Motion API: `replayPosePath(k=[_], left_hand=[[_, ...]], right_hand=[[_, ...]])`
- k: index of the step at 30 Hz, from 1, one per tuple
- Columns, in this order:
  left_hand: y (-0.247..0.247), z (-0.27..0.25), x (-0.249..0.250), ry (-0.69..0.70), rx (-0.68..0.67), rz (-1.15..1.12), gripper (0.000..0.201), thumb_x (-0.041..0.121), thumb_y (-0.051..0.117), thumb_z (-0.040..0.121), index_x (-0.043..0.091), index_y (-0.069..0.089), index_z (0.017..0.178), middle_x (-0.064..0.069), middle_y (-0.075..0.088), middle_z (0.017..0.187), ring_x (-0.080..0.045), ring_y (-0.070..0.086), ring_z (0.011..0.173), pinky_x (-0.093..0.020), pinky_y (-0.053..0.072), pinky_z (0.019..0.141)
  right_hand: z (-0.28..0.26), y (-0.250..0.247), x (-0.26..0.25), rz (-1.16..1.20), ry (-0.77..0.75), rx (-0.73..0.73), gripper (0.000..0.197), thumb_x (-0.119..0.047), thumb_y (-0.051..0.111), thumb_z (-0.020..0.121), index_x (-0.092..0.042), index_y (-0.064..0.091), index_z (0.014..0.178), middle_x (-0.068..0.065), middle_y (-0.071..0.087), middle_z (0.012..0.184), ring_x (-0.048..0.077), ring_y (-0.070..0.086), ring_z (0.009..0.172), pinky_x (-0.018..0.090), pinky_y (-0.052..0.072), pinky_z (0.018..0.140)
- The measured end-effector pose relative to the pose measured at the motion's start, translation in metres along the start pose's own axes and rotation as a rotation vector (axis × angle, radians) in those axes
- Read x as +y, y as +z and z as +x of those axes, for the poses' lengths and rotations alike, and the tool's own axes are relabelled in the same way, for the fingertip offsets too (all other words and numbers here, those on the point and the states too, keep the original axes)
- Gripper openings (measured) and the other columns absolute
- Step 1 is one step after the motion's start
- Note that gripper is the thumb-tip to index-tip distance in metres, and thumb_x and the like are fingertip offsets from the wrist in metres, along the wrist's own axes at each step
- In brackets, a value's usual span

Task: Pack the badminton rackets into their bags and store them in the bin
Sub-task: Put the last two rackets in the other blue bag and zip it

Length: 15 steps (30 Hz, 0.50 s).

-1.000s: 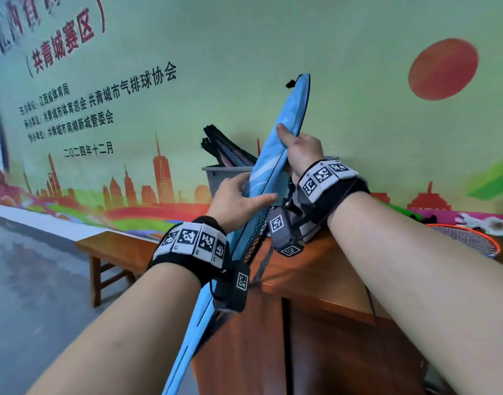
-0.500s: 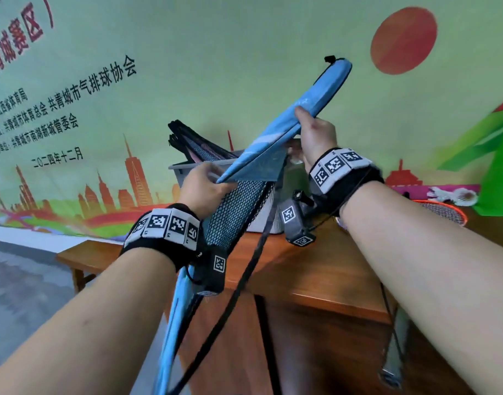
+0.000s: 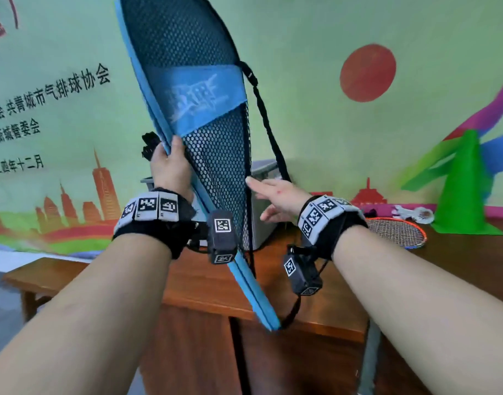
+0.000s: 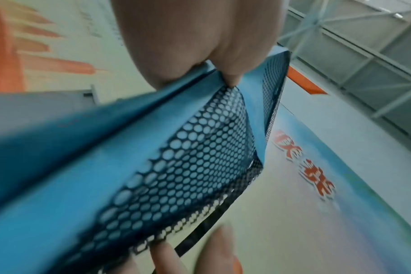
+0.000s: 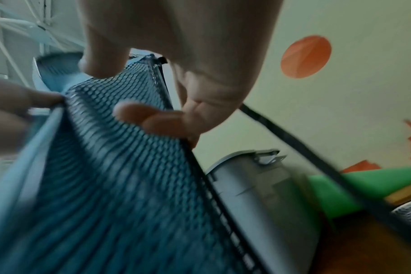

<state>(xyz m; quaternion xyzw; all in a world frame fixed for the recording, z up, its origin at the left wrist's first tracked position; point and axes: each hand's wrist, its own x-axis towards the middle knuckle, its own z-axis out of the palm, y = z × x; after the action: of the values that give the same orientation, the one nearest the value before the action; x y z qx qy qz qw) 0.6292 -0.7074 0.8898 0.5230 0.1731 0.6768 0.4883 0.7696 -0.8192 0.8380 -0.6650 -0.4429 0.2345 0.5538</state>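
Observation:
A blue racket bag (image 3: 196,95) with a black mesh side stands nearly upright in front of me, wide end up, narrow end down over the table edge. My left hand (image 3: 170,158) grips its blue left edge, thumb on the mesh side; the left wrist view shows the thumb and fingers (image 4: 232,74) pinching that edge. My right hand (image 3: 269,195) is open beside the bag's right edge, one fingertip touching the mesh. A black strap (image 3: 269,124) hangs down the right side. The grey bin (image 3: 263,169) stands on the table behind the bag. A loose orange-framed racket (image 3: 395,232) lies to the right.
Black bags (image 3: 150,143) stick out of the bin behind my left hand. A green cone (image 3: 461,189) and a shuttlecock (image 3: 415,215) sit at the back right of the wooden table (image 3: 204,292). A wooden bench (image 3: 45,275) stands low on the left. A banner wall closes the back.
The bag has swung from leaning right to nearly upright, mesh side towards me. My right hand has let go of its upper edge and opened; my left hand still holds it.

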Motion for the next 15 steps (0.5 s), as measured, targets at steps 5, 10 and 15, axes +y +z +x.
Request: replayPosePath(k=[5,10,15], left_hand=[[-0.018,0.018,-0.016,-0.292,-0.047,-0.092,0.048,0.042,0.039,0.098,0.010,0.046,0.133,-0.009,0.056,0.131,-0.024,0.057,0.119,-0.034,0.051,0.094],[-0.039,0.014,-0.042,-0.495,-0.184,-0.553,0.041,0.038,0.038,0.100,0.011,0.056,0.124,-0.007,0.070,0.111,-0.024,0.069,0.097,-0.041,0.058,0.077],[-0.063,0.037,-0.081,-0.526,-0.175,-0.359,0.032,0.034,0.046,0.097,0.013,0.057,0.119,-0.007,0.069,0.112,-0.022,0.067,0.099,-0.039,0.055,0.078]], right_hand=[[0.010,0.021,-0.007,-0.030,-0.029,0.014,0.080,-0.050,0.061,0.085,-0.016,0.026,0.147,0.003,0.052,0.121,0.011,0.050,0.044,0.014,0.036,0.036],[0.030,0.047,-0.001,0.109,0.126,-0.179,0.064,-0.038,0.057,0.091,-0.010,0.032,0.143,0.007,0.032,0.151,0.018,0.070,0.059,0.020,0.054,0.047],[0.065,0.059,0.005,-0.118,-0.030,0.167,0.023,-0.030,0.056,0.093,-0.007,0.061,0.090,0.016,0.065,0.097,0.025,0.064,0.064,0.032,0.055,0.060]])
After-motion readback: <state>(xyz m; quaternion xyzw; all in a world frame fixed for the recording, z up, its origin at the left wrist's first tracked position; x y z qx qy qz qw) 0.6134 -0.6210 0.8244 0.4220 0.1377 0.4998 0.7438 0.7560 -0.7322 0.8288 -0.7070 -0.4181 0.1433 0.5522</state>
